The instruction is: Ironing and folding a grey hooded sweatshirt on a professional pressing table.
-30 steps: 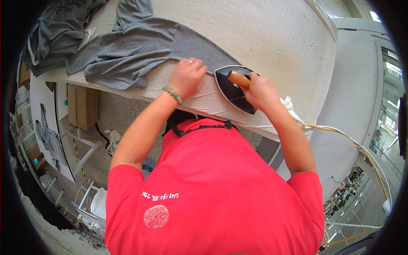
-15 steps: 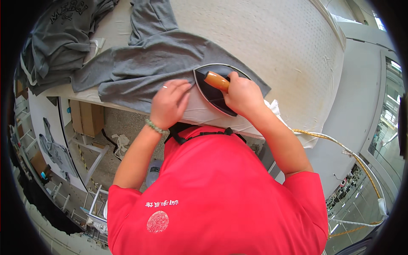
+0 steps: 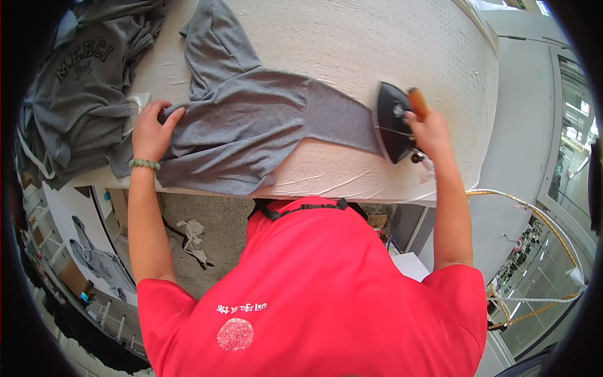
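A grey knit garment (image 3: pixel 239 119) lies on the padded white ironing table (image 3: pixel 364 56), one sleeve stretched flat to the right and its body in loose folds. My left hand (image 3: pixel 152 132), a beaded bracelet at its wrist, pinches a fold at the garment's left part between thumb and fingers. On the right, my right hand (image 3: pixel 432 133) is closed round the orange handle of a black iron (image 3: pixel 392 119). The iron stands at the sleeve's right end, covering its edge. Whether its plate presses the cloth cannot be told.
A second grey garment with dark lettering (image 3: pixel 88 75) lies heaped at the table's left. A yellow-and-white hose (image 3: pixel 540 217) loops at the right, beside a grey cabinet (image 3: pixel 524 107). Below the table's front edge, a white cloth strip (image 3: pixel 193 239) lies on the floor.
The iron has moved right in my right hand, from the front of the garment to the sleeve's end. My left hand has gone left and gripped the cloth. The sleeve now lies flatter.
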`<state>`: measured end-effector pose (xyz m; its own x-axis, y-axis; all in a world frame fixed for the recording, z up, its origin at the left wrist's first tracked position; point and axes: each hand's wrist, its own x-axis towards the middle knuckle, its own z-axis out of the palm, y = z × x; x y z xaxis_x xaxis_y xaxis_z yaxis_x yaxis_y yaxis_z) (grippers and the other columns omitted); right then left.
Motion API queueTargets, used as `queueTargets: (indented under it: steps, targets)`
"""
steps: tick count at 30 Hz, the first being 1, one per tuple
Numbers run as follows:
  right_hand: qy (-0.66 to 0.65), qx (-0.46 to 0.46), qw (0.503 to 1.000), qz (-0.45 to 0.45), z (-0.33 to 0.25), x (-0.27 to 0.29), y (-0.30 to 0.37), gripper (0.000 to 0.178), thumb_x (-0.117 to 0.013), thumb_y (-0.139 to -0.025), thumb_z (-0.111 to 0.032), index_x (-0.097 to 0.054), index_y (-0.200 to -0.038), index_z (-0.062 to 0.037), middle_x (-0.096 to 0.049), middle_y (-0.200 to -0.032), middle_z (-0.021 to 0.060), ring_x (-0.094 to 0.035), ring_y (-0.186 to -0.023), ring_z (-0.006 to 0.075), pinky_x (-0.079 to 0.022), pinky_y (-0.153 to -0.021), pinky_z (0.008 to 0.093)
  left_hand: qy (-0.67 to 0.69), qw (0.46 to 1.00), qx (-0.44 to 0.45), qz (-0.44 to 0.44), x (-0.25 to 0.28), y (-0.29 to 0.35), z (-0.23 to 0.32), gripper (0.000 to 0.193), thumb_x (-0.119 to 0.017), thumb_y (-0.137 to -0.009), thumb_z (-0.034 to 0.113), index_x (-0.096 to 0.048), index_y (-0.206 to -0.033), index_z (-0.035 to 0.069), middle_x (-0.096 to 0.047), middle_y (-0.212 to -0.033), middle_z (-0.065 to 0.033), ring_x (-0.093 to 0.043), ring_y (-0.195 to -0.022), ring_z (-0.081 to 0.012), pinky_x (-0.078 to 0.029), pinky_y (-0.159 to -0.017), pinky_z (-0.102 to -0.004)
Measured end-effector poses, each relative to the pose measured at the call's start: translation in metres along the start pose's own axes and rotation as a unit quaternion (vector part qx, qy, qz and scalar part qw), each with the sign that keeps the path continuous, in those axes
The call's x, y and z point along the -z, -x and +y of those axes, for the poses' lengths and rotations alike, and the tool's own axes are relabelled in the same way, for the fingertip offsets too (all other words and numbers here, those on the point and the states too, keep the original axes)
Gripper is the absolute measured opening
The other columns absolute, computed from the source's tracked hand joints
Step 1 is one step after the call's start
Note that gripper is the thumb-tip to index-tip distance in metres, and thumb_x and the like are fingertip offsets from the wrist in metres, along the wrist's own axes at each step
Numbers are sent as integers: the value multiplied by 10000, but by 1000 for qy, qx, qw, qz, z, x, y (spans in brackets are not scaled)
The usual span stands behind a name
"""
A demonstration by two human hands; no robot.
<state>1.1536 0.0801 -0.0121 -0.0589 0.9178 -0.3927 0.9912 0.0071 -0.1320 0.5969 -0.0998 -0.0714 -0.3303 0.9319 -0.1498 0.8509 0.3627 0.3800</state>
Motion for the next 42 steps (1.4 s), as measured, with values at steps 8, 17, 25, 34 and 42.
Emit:
queueTargets:
  steps: [8,17,25,34,42]
  targets:
    - [114,-141,980,87,119,27,-24,445,-739,-928,-287,-634,-1281,-37,-742,-1100,200,-705,-1062,404,-549,-878,504,91,986,-22,-140,7,-16,-9,309,-768,-942,287,-669,-950,-5,-622,-808,-49,-547,-774,-128,-461,-711,-306]
    - [-3,281,925,256,35,-97,33,257,-730,-927,-118,-638,-1150,-32,-665,-1298,155,-627,-1219,362,-499,-1024,486,210,974,-71,-51,90,-50,109,228,-741,-984,210,-685,-928,-4,-597,-789,32,-516,-769,-48,-432,-693,-249]
    - [-364,67,926,72,173,108,87,171,-703,-998,-144,-643,-1120,-39,-613,-843,-24,-549,-783,31,-463,-696,235,285,955,-74,-38,163,-5,188,151,-738,-994,197,-716,-968,50,-642,-835,62,-550,-767,-22,-442,-681,-206]
    - [-42,88,966,241,183,65,109,415,-764,-926,-232,-647,-1289,-69,-690,-1197,163,-650,-1123,393,-522,-962,472,153,937,54,-310,-67,140,212,241,-801,-911,213,-707,-999,9,-683,-813,-19,-614,-737,-90,-509,-676,-289]
    - [95,74,946,300,162,-14,15,792,-758,-912,-249,-365,-1587,-119,-605,-1383,134,-634,-1180,352,-521,-980,462,233,945,116,-198,-71,176,227,214,-799,-933,175,-713,-1019,-2,-705,-831,-33,-645,-786,-90,-529,-713,-276]
